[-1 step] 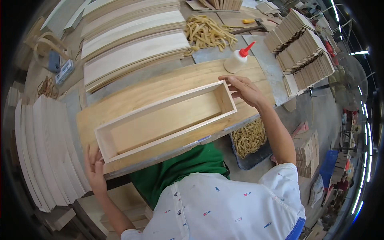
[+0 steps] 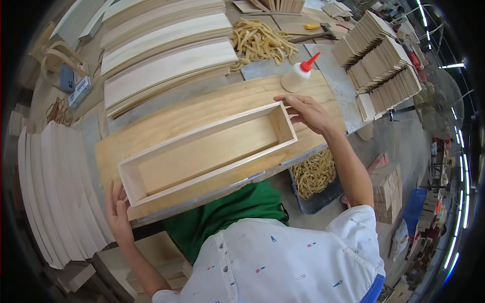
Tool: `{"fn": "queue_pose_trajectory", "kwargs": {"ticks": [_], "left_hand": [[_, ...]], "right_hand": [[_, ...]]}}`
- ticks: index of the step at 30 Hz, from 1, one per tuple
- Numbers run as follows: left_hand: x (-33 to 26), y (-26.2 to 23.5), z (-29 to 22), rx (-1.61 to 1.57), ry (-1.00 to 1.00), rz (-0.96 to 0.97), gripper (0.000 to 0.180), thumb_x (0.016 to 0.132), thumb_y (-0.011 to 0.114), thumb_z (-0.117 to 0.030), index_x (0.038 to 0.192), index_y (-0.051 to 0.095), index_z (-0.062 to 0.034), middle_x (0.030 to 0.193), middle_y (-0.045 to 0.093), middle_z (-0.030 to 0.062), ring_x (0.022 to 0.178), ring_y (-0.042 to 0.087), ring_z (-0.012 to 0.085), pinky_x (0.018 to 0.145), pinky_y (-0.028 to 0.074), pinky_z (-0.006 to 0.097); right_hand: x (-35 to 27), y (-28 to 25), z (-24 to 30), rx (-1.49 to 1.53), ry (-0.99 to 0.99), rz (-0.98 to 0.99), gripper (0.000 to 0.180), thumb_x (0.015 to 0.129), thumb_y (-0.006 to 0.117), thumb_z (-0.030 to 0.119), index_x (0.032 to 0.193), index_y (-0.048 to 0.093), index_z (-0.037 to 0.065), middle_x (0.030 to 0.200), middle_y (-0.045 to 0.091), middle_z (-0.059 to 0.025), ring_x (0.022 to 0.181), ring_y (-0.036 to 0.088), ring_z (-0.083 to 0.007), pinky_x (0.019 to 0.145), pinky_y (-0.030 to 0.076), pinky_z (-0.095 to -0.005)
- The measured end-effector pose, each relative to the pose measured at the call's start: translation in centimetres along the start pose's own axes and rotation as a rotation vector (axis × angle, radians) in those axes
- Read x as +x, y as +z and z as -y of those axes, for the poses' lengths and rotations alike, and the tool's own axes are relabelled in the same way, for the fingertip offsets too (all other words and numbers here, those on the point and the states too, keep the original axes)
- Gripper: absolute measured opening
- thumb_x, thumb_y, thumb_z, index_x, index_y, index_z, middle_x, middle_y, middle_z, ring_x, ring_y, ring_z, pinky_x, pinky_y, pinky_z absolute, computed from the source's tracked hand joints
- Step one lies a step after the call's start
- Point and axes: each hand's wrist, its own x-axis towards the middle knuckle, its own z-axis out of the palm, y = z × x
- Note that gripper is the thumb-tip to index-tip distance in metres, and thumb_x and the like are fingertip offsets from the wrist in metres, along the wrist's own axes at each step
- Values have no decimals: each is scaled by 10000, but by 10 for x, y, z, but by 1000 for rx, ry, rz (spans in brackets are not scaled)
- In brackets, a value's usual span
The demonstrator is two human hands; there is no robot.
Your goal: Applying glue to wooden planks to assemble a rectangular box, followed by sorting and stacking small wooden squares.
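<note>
A long, shallow rectangular wooden box (image 2: 202, 137) lies at a slant on a pale wooden board (image 2: 237, 93), its open side up. Whether it has its own bottom or shows the board through it, I cannot tell. My left hand (image 2: 119, 216) is at its near left end, fingers closed against the outside of the short wall. At the far right end, my right hand (image 2: 307, 112) grips the other short wall, thumb and forefinger at the top corner and the other fingers behind it. Just beyond that hand stands a white squeeze bottle (image 2: 296, 78) with a red nozzle.
Stacks of long wooden slats (image 2: 169, 68) fill the far left, with more boards (image 2: 60, 192) at my left. Rubber bands are heaped (image 2: 262, 43) behind the board and fill a bin (image 2: 313, 174) below right. A hammer (image 2: 323, 34) and small panel stacks (image 2: 381, 60) lie far right.
</note>
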Motion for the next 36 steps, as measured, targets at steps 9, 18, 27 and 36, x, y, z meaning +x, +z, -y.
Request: {"fn": "queue_pose_trajectory", "kwargs": {"ticks": [9,18,27,36], "left_hand": [[67,39,-36,798,200,115,343,932,537,-110,1256,531,0,1279,545,137,1191,502,222,997,376,323],[83,51,-28,771,159,61,160,889,613,-101,973,652,30,901,644,125,862,597,231,799,451,314],[77,53,-30,806,226,74,165,916,580,-105,991,639,29,917,636,134,882,589,244,822,443,321],[64,103,-59,1241,759,4,309,836,671,-183,1077,637,7,1031,637,158,959,579,350,890,443,431]], "right_hand": [[20,-15,24,-197,179,163,442,913,613,322,1235,594,20,1105,635,-113,992,616,-166,585,587,-291],[31,-16,52,-362,336,251,411,899,638,280,1217,609,22,973,657,-110,855,648,-155,443,572,-268],[8,19,50,-660,71,68,360,927,587,264,1089,637,-54,827,647,-125,659,635,-158,513,557,-288],[11,9,30,-495,20,-13,344,930,566,295,1011,666,-24,816,660,-112,624,648,-165,527,559,-288]]}}
